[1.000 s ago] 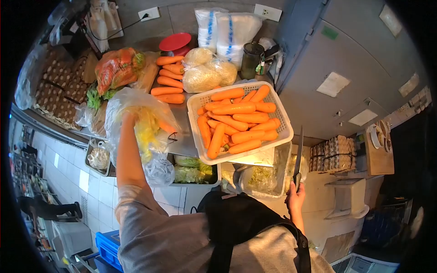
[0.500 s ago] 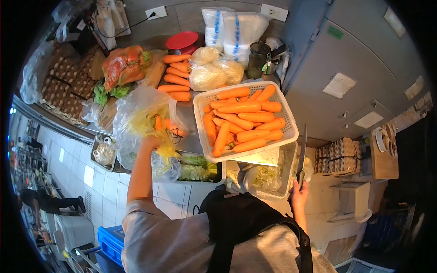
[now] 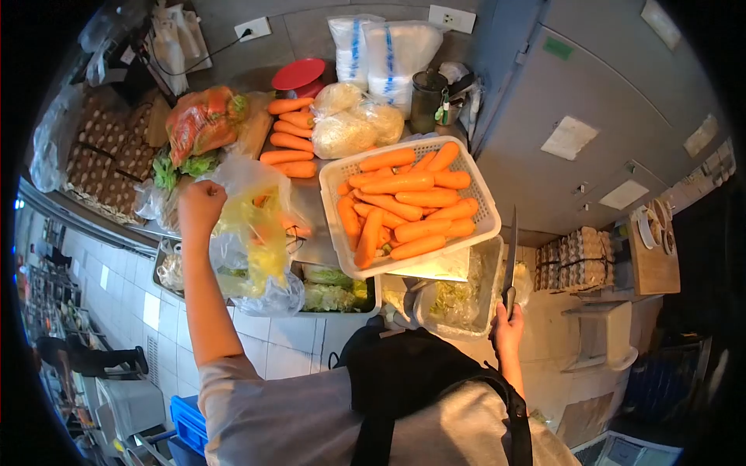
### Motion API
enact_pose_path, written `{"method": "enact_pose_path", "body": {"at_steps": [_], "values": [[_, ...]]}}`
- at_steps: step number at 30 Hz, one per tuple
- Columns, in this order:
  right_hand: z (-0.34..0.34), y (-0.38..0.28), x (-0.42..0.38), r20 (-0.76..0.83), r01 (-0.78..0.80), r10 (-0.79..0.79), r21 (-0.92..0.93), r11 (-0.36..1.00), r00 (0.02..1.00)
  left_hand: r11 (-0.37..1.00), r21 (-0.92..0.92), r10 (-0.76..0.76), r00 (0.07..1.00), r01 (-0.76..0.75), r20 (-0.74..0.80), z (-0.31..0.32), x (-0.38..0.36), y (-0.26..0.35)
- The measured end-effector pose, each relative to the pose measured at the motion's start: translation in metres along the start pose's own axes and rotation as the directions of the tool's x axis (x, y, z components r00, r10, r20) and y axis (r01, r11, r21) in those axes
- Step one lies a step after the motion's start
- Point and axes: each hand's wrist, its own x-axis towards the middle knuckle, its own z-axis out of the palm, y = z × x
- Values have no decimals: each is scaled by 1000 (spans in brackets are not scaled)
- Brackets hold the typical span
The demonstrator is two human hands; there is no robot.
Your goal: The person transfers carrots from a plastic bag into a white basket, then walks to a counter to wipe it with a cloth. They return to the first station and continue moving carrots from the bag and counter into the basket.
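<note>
My left hand is closed in a fist at the left edge of a clear and yellow plastic bag, pinching its film; the fingertips are partly hidden. Some orange pieces show through the bag. On the right, my right hand grips the handle of a long knife, its blade pointing up and away from me. Between the two hands sits a white plastic basket heaped with carrots. More carrots lie in a row on the counter behind the bag.
Bags of pale shreds, a red bowl and a dark jar stand at the back. Egg trays are stacked left, others right. Below the counter edge are a bin of lettuce and a clear tub.
My left hand has moved up and left from the yellow part of the bag to its left side. The bag's film has shifted and spread downward. My right hand still holds the knife.
</note>
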Motion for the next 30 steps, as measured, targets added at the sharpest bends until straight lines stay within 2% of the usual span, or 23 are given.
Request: {"method": "enact_pose_path", "body": {"at_steps": [1,2,3,4,5,6,7,8,9,10,13,16,17,20,23,25,26,29,30], "values": [[2,-3,-3,6,-20,19,17,1000,1000,999,-16,-42,999,42,11,17,-3,-14],[1,-6,-1,17,-29,28,35,999,999,997,81,10,999,-14,51,85,-6,-59],[2,0,1,-20,-18,19,24,1000,1000,999,28,44,993,-41,-111,157,-32,-83],[2,5,3,14,38,-38,19,999,999,996,-14,77,960,-84,-271,226,-58,-105],[1,6,-1,33,0,-1,20,1000,999,977,176,190,875,-122,-445,285,-92,-105],[3,3,1,46,-23,23,12,1000,999,930,222,368,712,-294,-597,276,-106,-71],[2,6,2,71,-7,7,-5,1000,997,961,273,162,873,-34,-460,293,-96,-53],[-3,5,-4,85,-12,16,-45,999,996,904,371,-98,949,211,-300,308,-98,-46],[-1,0,-7,98,-11,17,-68,998,995,937,149,-264,920,315,-289,291,-98,-23],[6,-4,-2,107,8,0,-69,998,994,912,-90,-410,872,401,-269,255,-85,-1],[9,-9,-2,127,17,-7,-78,997,992,853,-217,-501,861,475,-85,202,-86,14],[12,-12,2,127,16,-9,-57,998,992,921,-282,-336,912,267,-234,170,-100,-9],[9,-8,4,117,19,-13,-51,999,993,947,-312,-229,831,71,-507,159,-105,-12],[2,5,1,52,36,-36,1,999,998,984,-176,-126,671,-8,-731,141,-128,-22],[-1,7,0,-4,29,-29,55,998,1000,907,-368,-402,684,206,-609,175,-158,-37],[-8,10,3,-5,41,-41,80,996,999,754,-589,-525,805,291,-275,198,-166,-35],[-10,12,6,-16,56,-55,79,995,998,655,-666,-543,835,357,-87,207,-166,-35],[-8,1,7,-34,90,-87,74,993,996,929,-293,-282,944,225,-169,167,-140,15],[-7,-3,6,-35,98,-95,77,992,995,933,-337,-205,958,129,-202,169,-123,16]]}}
